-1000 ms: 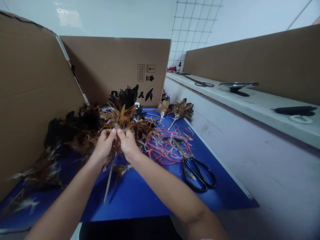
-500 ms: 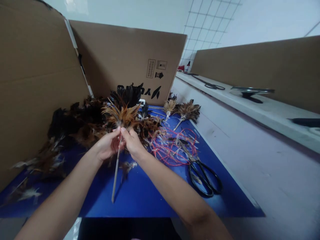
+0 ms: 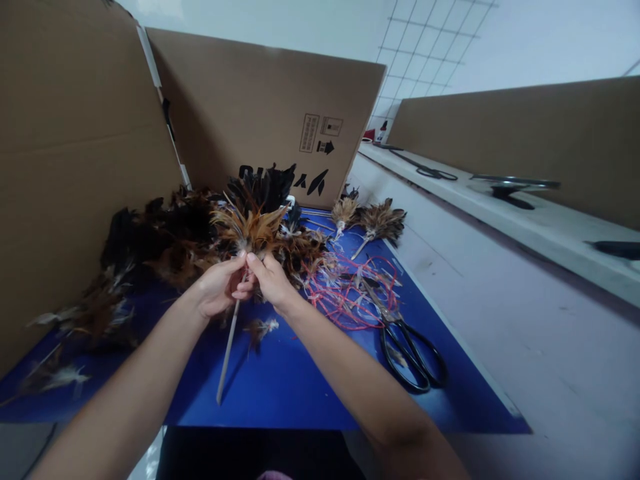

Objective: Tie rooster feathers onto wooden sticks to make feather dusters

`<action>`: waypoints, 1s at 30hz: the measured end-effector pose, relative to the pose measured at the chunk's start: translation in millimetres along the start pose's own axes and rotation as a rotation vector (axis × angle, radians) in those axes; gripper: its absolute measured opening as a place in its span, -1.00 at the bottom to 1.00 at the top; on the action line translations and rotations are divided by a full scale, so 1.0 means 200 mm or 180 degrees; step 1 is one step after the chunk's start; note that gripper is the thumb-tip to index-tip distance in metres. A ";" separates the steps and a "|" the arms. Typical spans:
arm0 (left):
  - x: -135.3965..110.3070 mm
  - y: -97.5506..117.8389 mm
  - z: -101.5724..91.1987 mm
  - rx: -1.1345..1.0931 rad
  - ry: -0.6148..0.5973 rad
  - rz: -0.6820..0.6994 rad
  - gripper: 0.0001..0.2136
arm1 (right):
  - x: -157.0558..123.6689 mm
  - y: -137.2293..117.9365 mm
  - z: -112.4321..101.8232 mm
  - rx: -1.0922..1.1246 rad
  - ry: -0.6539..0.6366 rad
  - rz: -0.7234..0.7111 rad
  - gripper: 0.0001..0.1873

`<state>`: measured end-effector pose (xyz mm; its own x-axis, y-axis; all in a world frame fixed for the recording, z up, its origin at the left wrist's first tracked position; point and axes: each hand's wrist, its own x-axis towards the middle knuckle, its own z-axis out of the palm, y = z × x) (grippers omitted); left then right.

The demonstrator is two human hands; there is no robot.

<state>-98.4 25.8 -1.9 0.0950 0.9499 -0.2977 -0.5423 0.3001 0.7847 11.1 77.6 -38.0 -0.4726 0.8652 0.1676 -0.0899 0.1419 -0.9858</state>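
Observation:
Both hands meet at the neck of a feather duster [image 3: 253, 223], where orange-brown and black feathers fan out from a thin grey stick. My left hand [image 3: 220, 287] is closed around the stick just below the feathers. My right hand [image 3: 270, 280] pinches the same spot, its thumb against the left thumb. The stick's lower end slants down toward the table's near edge. A bit of red string shows between the fingers; most of the binding is hidden. Beside my right hand lies a tangle of red string [image 3: 333, 303], with black-handled scissors [image 3: 407, 350] next to it.
Loose dark and brown feathers [image 3: 150, 233] heap on the left of the blue table [image 3: 290, 393]. Two feather bundles, one a brown bundle [image 3: 383, 220], lie at the back right. Cardboard panels [image 3: 250, 100] stand behind and left. A white ledge [image 3: 465, 193] on the right holds tools.
The view has shifted slightly. The stick's lower end has swung a little left, and both hands keep their hold at the feathers' base.

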 end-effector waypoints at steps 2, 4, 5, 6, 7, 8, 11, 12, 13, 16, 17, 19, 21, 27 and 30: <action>0.00 0.00 0.00 -0.0011 -0.0090 -0.0026 -0.65 | -0.01 -0.02 -0.01 -0.0100 -0.0043 -0.0078 -0.61; 0.00 0.00 -0.01 -0.0052 -0.0184 -0.0069 -0.64 | -0.01 -0.05 -0.02 -0.0106 -0.0130 -0.0083 -0.59; 0.00 0.00 -0.01 -0.0082 -0.0232 -0.0087 -0.64 | -0.02 -0.06 -0.02 -0.0094 -0.0183 -0.0073 -0.57; 0.00 0.00 -0.01 -0.0116 -0.0278 -0.0101 -0.65 | -0.02 -0.07 -0.03 -0.0078 -0.0227 -0.0065 -0.56; 0.00 0.00 -0.02 -0.0150 -0.0320 -0.0107 -0.66 | -0.02 -0.07 -0.03 -0.0053 -0.0283 -0.0053 -0.55; 0.00 -0.01 -0.02 -0.0176 -0.0362 -0.0111 -0.67 | -0.02 -0.08 -0.04 -0.0018 -0.0350 -0.0034 -0.53; 0.00 -0.02 -0.03 -0.0215 -0.0462 -0.0113 -0.68 | -0.03 -0.10 -0.05 0.0058 -0.0600 0.0040 -0.46; 0.01 -0.02 -0.04 -0.0215 -0.0478 -0.0105 -0.67 | -0.03 -0.10 -0.06 0.0057 -0.0658 0.0047 -0.44; 0.01 -0.03 -0.04 -0.0210 -0.0483 -0.0091 -0.67 | -0.03 -0.10 -0.07 0.0041 -0.0685 0.0035 -0.43; 0.01 -0.04 -0.04 -0.0194 -0.0501 -0.0036 -0.66 | -0.03 -0.10 -0.09 -0.0018 -0.0684 -0.0045 -0.46; 0.01 -0.04 -0.03 -0.0191 -0.0517 -0.0017 -0.66 | -0.03 -0.09 -0.10 -0.0015 -0.0710 -0.0040 -0.47; 0.01 -0.05 -0.03 -0.0182 -0.0542 -0.0001 -0.65 | -0.03 -0.09 -0.11 0.0035 -0.0773 0.0032 -0.49; 0.01 -0.05 -0.02 -0.0182 -0.0520 -0.0007 -0.66 | -0.04 -0.08 -0.11 0.0139 -0.0807 0.0147 -0.50; 0.00 -0.03 -0.01 -0.0306 -0.0331 -0.0040 -0.69 | -0.03 -0.09 -0.12 0.0310 -0.0862 0.0284 -0.60; -0.02 0.00 -0.01 -0.0365 -0.0306 -0.0047 -0.68 | -0.05 -0.10 -0.17 0.0279 -0.0949 0.0220 -0.71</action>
<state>-101.4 22.8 -2.2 0.1803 0.9510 -0.2510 -0.6315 0.3076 0.7117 46.2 82.7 -20.5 -0.7151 0.6905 0.1087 -0.1177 0.0344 -0.9925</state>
